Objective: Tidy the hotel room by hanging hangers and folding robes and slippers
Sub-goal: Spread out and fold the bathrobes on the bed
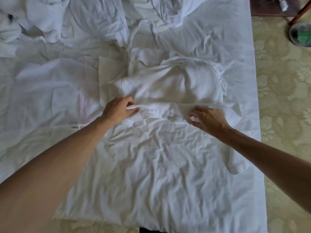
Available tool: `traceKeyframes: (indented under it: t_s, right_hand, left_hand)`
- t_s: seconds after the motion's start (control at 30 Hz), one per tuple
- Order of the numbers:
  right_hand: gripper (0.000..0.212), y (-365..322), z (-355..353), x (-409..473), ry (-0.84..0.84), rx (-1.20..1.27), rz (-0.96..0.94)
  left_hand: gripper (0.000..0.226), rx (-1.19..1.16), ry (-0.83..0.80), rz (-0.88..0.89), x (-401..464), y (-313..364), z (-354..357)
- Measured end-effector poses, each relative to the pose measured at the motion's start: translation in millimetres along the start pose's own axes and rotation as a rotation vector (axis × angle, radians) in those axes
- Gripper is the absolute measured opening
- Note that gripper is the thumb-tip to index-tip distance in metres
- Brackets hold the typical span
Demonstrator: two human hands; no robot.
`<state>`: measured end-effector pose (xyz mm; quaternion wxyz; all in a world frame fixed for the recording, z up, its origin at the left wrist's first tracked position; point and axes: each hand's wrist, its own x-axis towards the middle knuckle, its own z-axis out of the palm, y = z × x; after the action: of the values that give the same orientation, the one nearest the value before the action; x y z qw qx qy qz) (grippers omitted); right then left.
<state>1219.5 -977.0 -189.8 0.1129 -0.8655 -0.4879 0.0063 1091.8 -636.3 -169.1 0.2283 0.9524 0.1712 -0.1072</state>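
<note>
Robe [170, 84] lies part-folded on the bed [151, 165], left hand [117, 110] and right hand [207, 119] pinching its near edge; crumpled linen [67, 22] beyond looks unsorted.

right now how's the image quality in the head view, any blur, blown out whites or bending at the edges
Head view: soft daylight, gentle shadows in the bed sheet creases, no hard glare; the waffle robe keeps its texture while the piled linen at the top is washed out and soft; the left hand and right hand look slightly smeared; wide-angle stretch swells the near forearms and bows the bed edge.
</note>
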Motion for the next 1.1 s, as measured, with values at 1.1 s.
traceKeyframes:
  t_s: [1.1]
  right_hand:
    - [0.04, 11.9, -93.1, 17.8, -0.203, 0.051, -0.26]
  left_hand:
    - [0.031, 0.277, 0.064, 0.179, -13.0, 26.9, -81.8]
